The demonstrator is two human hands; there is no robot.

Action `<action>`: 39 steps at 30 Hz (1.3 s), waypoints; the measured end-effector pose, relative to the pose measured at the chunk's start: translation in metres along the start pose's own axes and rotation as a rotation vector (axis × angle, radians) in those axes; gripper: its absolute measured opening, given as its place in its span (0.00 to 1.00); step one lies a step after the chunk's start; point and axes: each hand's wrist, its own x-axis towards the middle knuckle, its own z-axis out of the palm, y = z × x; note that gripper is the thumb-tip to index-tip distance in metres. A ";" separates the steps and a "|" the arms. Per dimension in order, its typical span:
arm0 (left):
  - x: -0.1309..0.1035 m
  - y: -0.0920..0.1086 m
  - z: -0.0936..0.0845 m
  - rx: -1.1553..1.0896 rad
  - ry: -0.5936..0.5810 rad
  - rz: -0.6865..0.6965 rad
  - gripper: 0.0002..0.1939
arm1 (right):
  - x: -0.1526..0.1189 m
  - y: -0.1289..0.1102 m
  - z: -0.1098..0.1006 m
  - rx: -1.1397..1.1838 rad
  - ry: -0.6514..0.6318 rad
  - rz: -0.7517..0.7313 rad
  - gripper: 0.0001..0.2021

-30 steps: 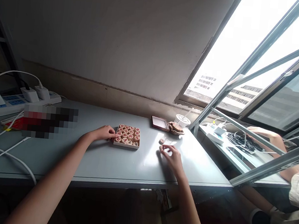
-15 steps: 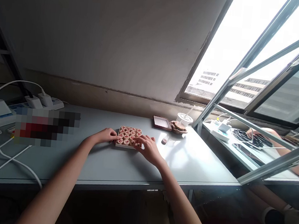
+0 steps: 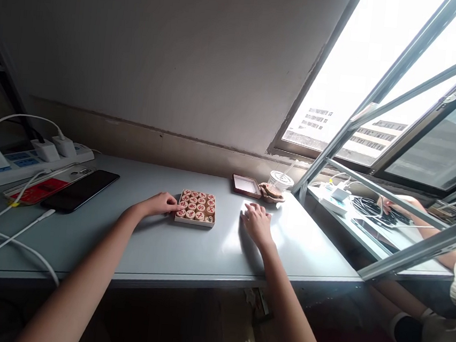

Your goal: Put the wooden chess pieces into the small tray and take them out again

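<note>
A shallow box (image 3: 194,222) holds rows of round wooden Chinese chess pieces (image 3: 193,207) with red characters. At its left side is my left hand (image 3: 164,203), thumb and fingers closed on the edge of the box. To the right, apart from the box, my right hand (image 3: 257,219) reaches low over the tabletop with its fingers bent and slightly apart. The spot where a loose piece lay is covered by this hand, so the piece is hidden.
Behind my right hand lie a dark-rimmed box lid (image 3: 246,185) and a lidded plastic cup (image 3: 280,181). On the left are a black phone (image 3: 83,190), a power strip (image 3: 27,161) and white cables (image 3: 12,239). Past a metal frame post (image 3: 426,246), another person's arm (image 3: 413,207) rests by coiled black cable.
My right hand has left the box and moved right, over the place where the loose piece lay. My left hand stays at the box's left edge. The view has shifted slightly.
</note>
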 end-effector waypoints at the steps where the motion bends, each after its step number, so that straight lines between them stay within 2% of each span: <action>1: 0.001 -0.001 0.000 0.000 0.002 -0.001 0.26 | 0.000 0.010 0.003 0.043 -0.031 0.005 0.12; 3: 0.002 -0.003 0.001 0.001 0.002 -0.002 0.26 | -0.002 0.021 0.006 0.197 -0.055 -0.025 0.12; 5: 0.003 -0.004 0.001 -0.001 0.005 0.000 0.25 | -0.004 0.017 0.004 0.394 -0.039 -0.074 0.11; 9: 0.001 -0.004 0.001 -0.013 0.012 0.004 0.25 | -0.009 -0.027 -0.008 0.702 -0.008 -0.237 0.12; 13: -0.001 -0.001 0.000 -0.006 0.006 0.013 0.25 | -0.009 -0.067 -0.018 0.716 -0.009 -0.354 0.11; 16: -0.001 0.000 0.000 0.010 0.010 0.004 0.26 | -0.009 -0.076 -0.016 0.572 -0.026 -0.385 0.09; 21: -0.001 0.001 0.000 0.001 0.002 0.009 0.26 | -0.015 -0.072 -0.011 0.388 0.005 -0.393 0.15; 26: -0.001 0.000 0.000 -0.038 0.015 -0.017 0.26 | -0.023 -0.068 -0.012 0.297 0.020 -0.446 0.08; 31: 0.001 -0.002 0.000 -0.082 0.023 -0.036 0.27 | -0.024 -0.064 -0.014 0.272 0.042 -0.444 0.11; 33: 0.001 -0.001 0.000 -0.107 0.034 -0.051 0.27 | -0.012 -0.055 -0.010 0.243 0.079 -0.382 0.15; 36: 0.000 0.001 0.000 -0.109 0.055 -0.038 0.30 | 0.021 -0.029 0.005 0.139 0.124 -0.211 0.19; 39: -0.002 0.003 -0.001 -0.008 0.144 -0.014 0.31 | 0.054 0.000 0.026 0.029 0.057 -0.033 0.24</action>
